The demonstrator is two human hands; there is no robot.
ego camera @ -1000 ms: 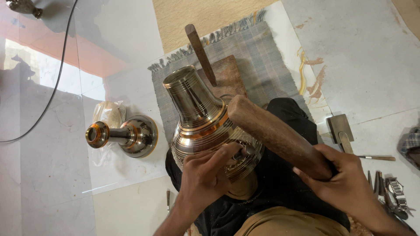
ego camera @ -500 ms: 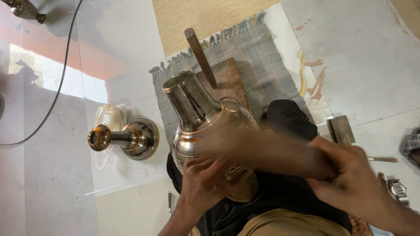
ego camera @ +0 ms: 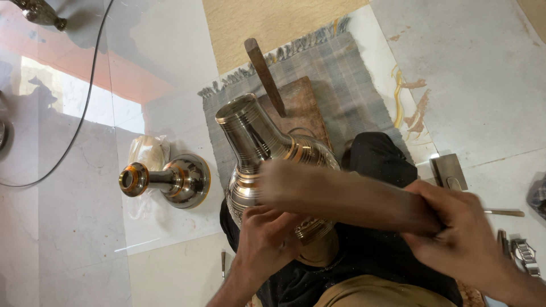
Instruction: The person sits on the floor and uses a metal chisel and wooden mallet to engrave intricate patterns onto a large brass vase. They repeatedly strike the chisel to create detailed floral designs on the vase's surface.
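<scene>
Far left on the pale marble floor (ego camera: 68, 239): thin black cable (ego camera: 85, 108) curving down, sun patch beside it. Next over, a small flared steel-and-copper neck piece (ego camera: 170, 179) lying on its side, mouth facing left, crinkled clear plastic wrap (ego camera: 147, 152) just behind it.

Centre: big banded steel-and-copper pot w/ long narrow neck (ego camera: 259, 148) sits over the grey fringed cloth mat (ego camera: 352, 85) and the person's dark-clothed lap. Long axis runs from belly at lower right up to the mouth at upper left, so mouth points up-left, away from the person. A flat brown wooden stick (ego camera: 265, 77) pokes up behind the neck, over a rust-brown block (ego camera: 301, 105).

Left hand (ego camera: 267, 247) cupped under the belly, fingers curled against the metal, bracing it. Right hand (ego camera: 460, 236) wrapped tight round the end of a long brown wooden mallet (ego camera: 341, 196), which is motion-blurred across the pot's shoulder; can't tell if it's touching.

Risk, imo: left fingers sit near the strike zone, so a low or glancing swing could catch them, or the round belly could roll off the lap since only one hand steadies it. Off-angle hit could dent the banding.

Far right: small metal hammer head (ego camera: 449, 170), thin rod (ego camera: 503, 212), wristwatch (ego camera: 526, 256) on the floor.
</scene>
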